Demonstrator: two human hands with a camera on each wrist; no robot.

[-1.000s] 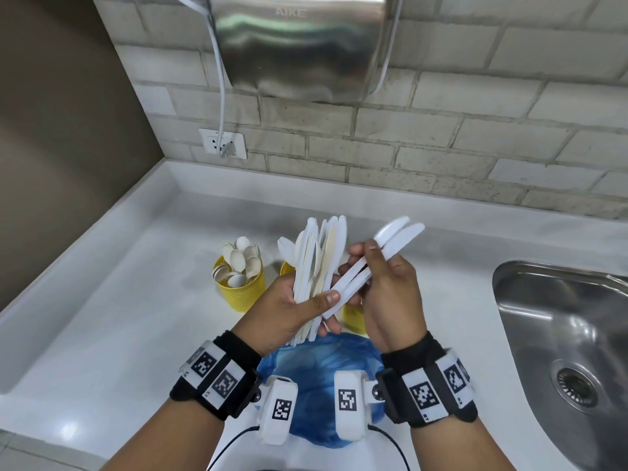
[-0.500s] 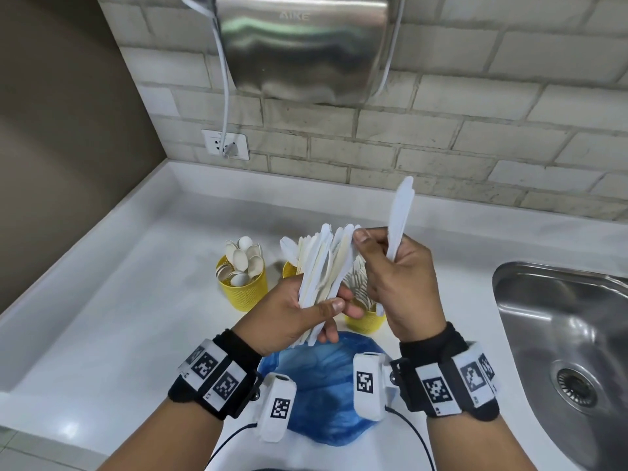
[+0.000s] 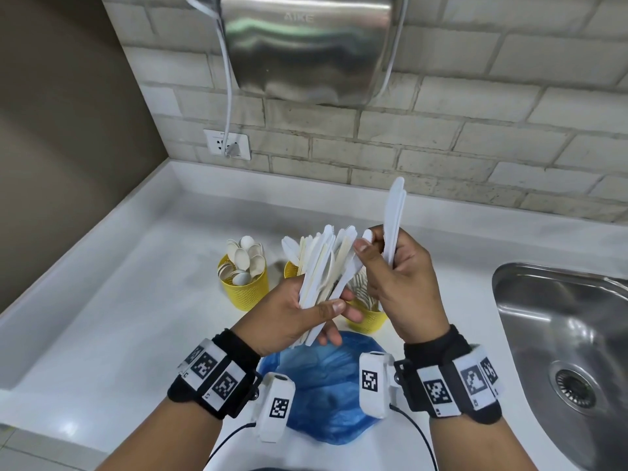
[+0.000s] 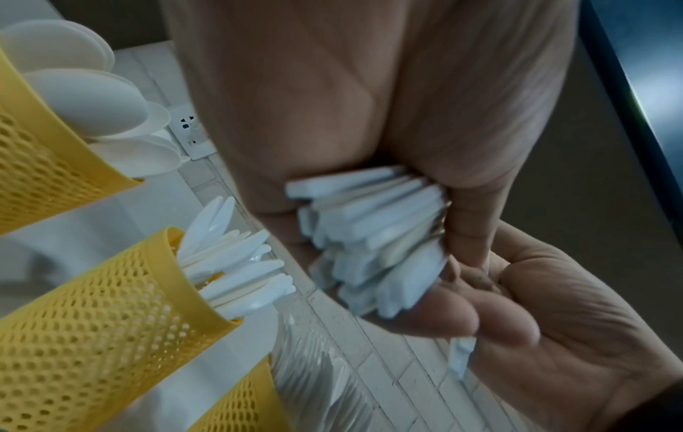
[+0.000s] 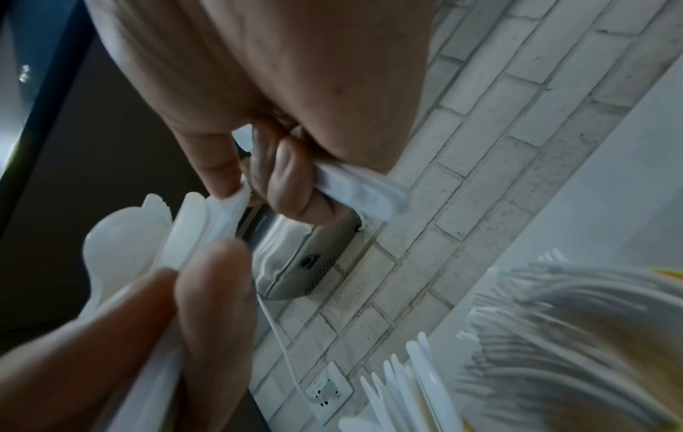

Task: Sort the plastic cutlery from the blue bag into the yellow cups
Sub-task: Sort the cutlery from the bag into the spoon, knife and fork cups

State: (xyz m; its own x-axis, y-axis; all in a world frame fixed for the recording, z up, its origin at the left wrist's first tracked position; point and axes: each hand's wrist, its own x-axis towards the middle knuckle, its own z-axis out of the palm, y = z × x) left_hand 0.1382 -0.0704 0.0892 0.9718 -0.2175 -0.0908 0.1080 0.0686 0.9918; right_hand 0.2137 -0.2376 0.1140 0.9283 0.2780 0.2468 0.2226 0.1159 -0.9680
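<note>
left hand (image 3: 289, 312) – grips a bundle of knives (image 3: 326, 266) | right hand (image 3: 401, 283) – holds two knives (image 3: 392, 222) upright, thumb on bundle | blue bag (image 3: 326, 385) below wrists | yellow cups (image 3: 246, 288) beyond hands on counter (image 3: 119, 317)

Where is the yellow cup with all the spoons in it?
In the head view, the yellow cup with spoons stands on the white counter, left of the left hand and its bundle of knives, with the wall socket behind it.
</note>
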